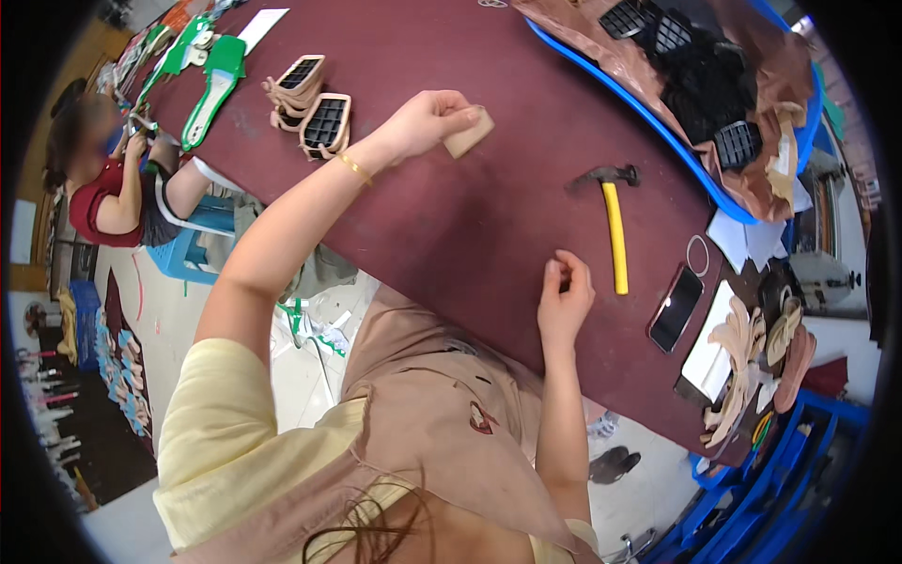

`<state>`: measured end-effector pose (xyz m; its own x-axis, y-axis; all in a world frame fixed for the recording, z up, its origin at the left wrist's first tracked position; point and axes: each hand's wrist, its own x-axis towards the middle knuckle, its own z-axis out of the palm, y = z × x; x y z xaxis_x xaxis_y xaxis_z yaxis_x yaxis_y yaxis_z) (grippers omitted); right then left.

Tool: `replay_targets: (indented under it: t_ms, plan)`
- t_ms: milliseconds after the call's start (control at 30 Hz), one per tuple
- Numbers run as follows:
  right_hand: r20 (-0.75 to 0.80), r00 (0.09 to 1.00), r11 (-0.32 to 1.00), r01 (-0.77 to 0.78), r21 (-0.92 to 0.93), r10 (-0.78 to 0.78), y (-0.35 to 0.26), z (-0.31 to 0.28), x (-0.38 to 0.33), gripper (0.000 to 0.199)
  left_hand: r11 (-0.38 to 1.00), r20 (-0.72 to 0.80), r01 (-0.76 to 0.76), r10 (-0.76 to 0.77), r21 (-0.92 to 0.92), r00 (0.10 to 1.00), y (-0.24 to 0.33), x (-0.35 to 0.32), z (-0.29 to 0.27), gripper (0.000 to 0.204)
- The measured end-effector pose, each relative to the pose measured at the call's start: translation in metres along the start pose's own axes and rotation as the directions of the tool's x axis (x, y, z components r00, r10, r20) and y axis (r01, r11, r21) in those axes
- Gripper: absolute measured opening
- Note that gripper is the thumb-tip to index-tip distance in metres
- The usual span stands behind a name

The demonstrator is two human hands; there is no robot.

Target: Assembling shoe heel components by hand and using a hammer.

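My left hand (427, 124) is raised over the maroon table, thumb and fingers closed on a small beige flat-sided piece (468, 133). My right hand (567, 299) hovers by the table's near edge, its fingers loosely curled with a gap at the thumb, and I see nothing in it. The hammer (615, 235) with a yellow handle and dark head lies just beyond my right hand. Left of my left hand stand beige-sided pieces with black grid faces (326, 122), some of them stacked.
A blue-rimmed tray (648, 122), lined with brown sheet, holds black grid pieces at the far right. A phone (676, 308) and beige strips (738, 357) lie at the right edge. Green sole-shaped pieces (214, 89) lie far left. Another person (113, 179) sits beyond the table's left edge.
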<state>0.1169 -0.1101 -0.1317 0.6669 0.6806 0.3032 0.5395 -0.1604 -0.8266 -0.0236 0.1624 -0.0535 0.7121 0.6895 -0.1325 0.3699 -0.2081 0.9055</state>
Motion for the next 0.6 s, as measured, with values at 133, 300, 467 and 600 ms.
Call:
replay_targets:
  t_ms: [133, 300, 467, 600]
  plan:
    - [0.410, 0.875, 0.607, -0.477, 0.636, 0.259, -0.073, 0.007, 0.014, 0.029, 0.981, 0.117, -0.154, 0.168, -0.118, 0.979, 0.052, -0.046, 0.054, 0.026]
    - [0.503, 0.845, 0.246, -0.534, 0.809, 0.181, -0.074, -0.020, 0.033, 0.021, 0.978, 0.169, 0.044, -0.008, -0.206, 0.986, 0.060, -0.037, 0.040, 0.029]
    - [0.579, 0.816, -0.009, -0.578, 0.816, 0.006, -0.058, -0.081, 0.054, 0.030, 0.498, -0.131, 0.006, 0.217, 0.867, 0.967, 0.023, 0.011, -0.052, 0.039]
    - [0.746, 0.659, 0.213, -0.746, 0.631, 0.096, -0.061, -0.095, 0.068, 0.024, 0.640, 0.290, -0.653, 0.588, 0.405, 0.756, 0.068, -0.024, 0.027, 0.054]
